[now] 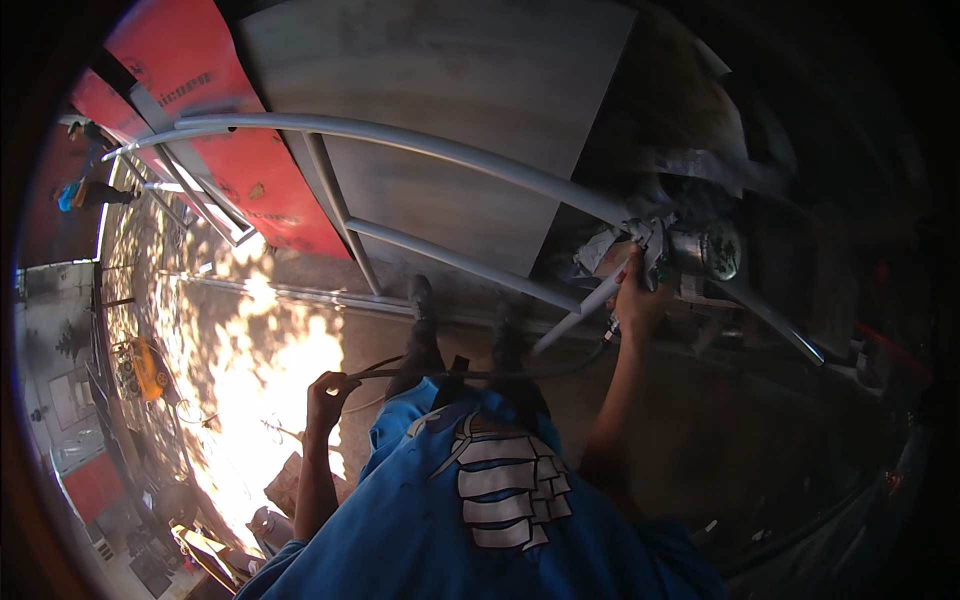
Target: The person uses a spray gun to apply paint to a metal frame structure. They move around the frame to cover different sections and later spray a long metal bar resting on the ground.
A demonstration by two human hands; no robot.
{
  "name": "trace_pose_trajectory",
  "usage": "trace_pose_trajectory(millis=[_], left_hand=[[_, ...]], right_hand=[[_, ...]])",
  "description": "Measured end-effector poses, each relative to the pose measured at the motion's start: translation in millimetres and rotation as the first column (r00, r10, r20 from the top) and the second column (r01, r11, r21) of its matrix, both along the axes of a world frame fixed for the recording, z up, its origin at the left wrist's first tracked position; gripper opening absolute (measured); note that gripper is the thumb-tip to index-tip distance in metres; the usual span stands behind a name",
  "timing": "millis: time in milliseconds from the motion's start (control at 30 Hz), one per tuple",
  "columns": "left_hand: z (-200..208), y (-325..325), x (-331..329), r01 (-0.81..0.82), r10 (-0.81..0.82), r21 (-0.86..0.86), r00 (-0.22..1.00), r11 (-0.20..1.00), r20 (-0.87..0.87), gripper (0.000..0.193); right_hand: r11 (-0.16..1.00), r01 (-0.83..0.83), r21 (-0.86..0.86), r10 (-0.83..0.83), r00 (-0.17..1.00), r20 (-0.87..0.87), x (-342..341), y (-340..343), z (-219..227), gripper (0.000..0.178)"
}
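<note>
My right hand [638, 295] is closed round the grip of a paint spray gun [655, 245] with a round metallic cup [718, 250] at its side. A dark air hose [500, 376] leaves the gun's lower end and runs across in front of my body. Over on the left, my left hand [328, 393] pinches that hose between its fingers. A grey tubular metal frame [430, 148] with a curved upper tube stretches past the gun. Its tubes pass close to the gun, but whether they touch is hard to tell in the shadow.
Behind the frame stand a large grey panel [420, 70] and red sheets [255, 180]. A metal bar [300, 293] lies across the floor beyond my shoes [422, 295]. At left are a yellow machine [146, 370] and another person [90, 192]. Dark clutter fills the right.
</note>
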State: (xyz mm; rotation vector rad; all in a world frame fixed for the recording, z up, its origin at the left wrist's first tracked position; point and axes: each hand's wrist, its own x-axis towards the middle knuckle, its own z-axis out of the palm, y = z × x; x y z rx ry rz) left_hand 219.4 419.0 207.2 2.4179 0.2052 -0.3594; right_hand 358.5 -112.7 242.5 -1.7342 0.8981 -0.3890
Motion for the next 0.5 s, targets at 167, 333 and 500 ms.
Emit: trace_pose_trajectory(millis=[167, 333, 500], left_hand=[[-17, -11, 60, 0.130, -0.139, -0.128, 0.988, 0.983, -0.061, 0.015], [-35, 25, 93, 0.151, -0.168, -0.189, 0.983, 0.970, -0.077, 0.016], [-45, 74, 104, 0.125, -0.151, -0.184, 0.979, 0.975, -0.138, 0.016]], right_hand=[[0.977, 0.191, -0.093, -0.179, 0.977, 0.119, -21, -21, 15, 0.031], [0.982, 0.177, -0.071, -0.178, 0.984, -0.010, -15, -3, 22, 0.032], [0.986, 0.166, -0.021, -0.167, 0.985, -0.048, 17, 65, 14, 0.024]])
